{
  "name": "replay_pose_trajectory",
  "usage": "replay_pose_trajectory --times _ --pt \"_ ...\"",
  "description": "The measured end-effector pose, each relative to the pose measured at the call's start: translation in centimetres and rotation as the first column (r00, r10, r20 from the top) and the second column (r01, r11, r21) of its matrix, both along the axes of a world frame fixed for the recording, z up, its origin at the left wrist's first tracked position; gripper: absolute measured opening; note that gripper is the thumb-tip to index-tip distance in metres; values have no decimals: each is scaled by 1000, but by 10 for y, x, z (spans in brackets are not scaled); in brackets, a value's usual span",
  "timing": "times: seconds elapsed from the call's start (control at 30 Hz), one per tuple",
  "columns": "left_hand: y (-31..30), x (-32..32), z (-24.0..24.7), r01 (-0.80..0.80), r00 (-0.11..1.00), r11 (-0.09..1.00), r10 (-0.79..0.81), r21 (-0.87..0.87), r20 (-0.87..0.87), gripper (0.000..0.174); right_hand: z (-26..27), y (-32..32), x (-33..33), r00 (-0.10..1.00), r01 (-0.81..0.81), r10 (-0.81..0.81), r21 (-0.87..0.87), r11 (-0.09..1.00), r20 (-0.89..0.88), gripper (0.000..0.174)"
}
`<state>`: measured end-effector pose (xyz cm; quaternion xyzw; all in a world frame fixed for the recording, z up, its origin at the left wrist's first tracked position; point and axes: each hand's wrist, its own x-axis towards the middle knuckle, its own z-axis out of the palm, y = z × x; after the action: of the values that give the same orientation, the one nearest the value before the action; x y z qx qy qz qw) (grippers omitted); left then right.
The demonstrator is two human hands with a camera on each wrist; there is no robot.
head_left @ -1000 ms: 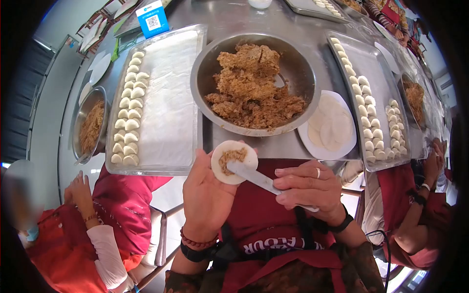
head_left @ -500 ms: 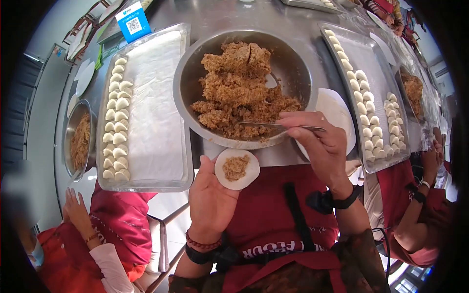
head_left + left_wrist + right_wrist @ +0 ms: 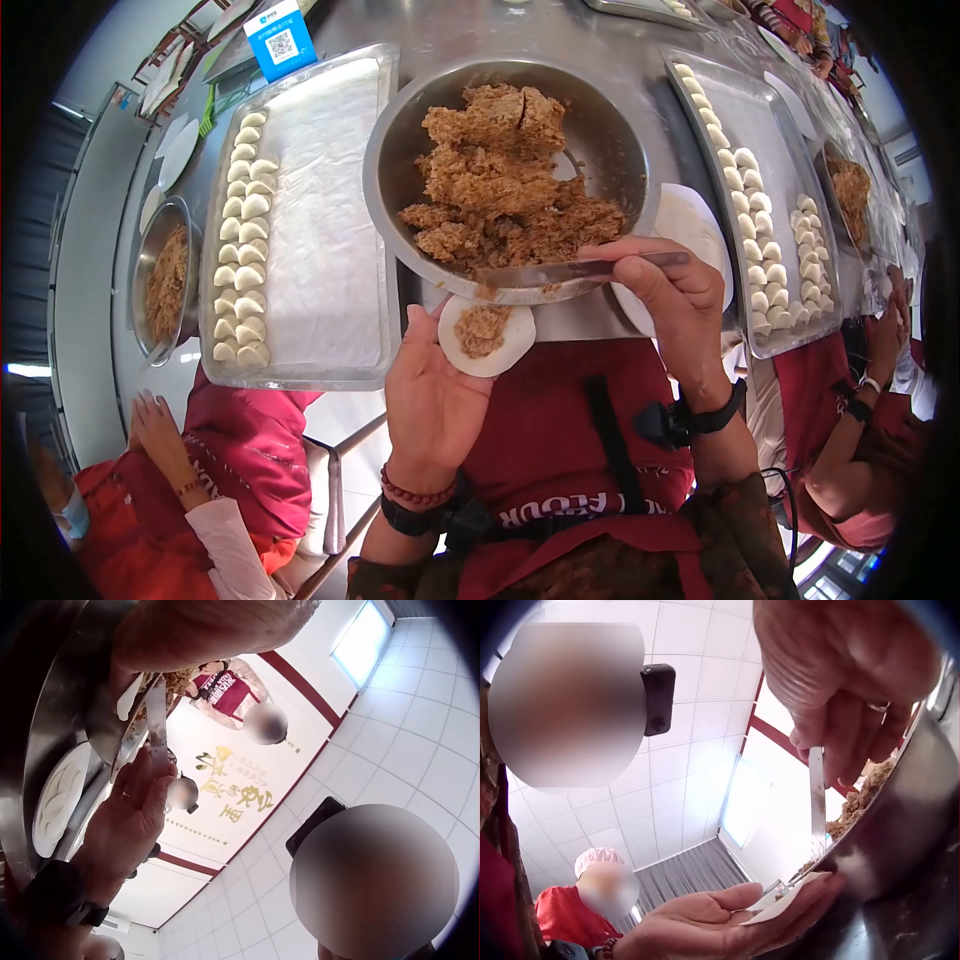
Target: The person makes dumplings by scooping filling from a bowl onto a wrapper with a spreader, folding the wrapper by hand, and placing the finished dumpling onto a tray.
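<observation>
On the fingers of my left hand lies a round dough wrapper with a patch of brown filling on it. The right wrist view shows those fingers straight beneath the wrapper and the thumb apart. My right hand pinches a flat metal spatula by its handle end. The blade points left, over the near rim of a big steel bowl, with its tip just above the wrapper. A large heap of minced filling sits in the bowl.
Left of the bowl, a lined tray carries rows of folded dumplings. A plate of wrappers lies partly behind my right hand. Another dumpling tray stands to the right. Seated people flank me; a smaller filling bowl is far left.
The spatula left the wrapper and went into the bowl's filling half a second ago; it is now at the near rim, close to the wrapper. The left hand still carries the wrapper.
</observation>
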<state>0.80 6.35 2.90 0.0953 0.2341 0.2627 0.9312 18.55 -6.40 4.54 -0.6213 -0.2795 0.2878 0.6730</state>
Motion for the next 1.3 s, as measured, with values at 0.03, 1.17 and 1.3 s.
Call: replay_pose_trajectory --times 0.03,1.17,1.3 --pt "0 0 1 5 1000 1000 -5 10 2 57 1 -3 -1 1000 3 -3 -11 1000 22 17" --pt "-25 12 -1 114 992 993 -112 31 -60 59 -19 -57 -41 973 99 -109 60 993 204 16" --pt "-24 10 3 127 990 991 -124 50 -64 60 -20 -66 -41 709 -80 79 -31 996 701 23"
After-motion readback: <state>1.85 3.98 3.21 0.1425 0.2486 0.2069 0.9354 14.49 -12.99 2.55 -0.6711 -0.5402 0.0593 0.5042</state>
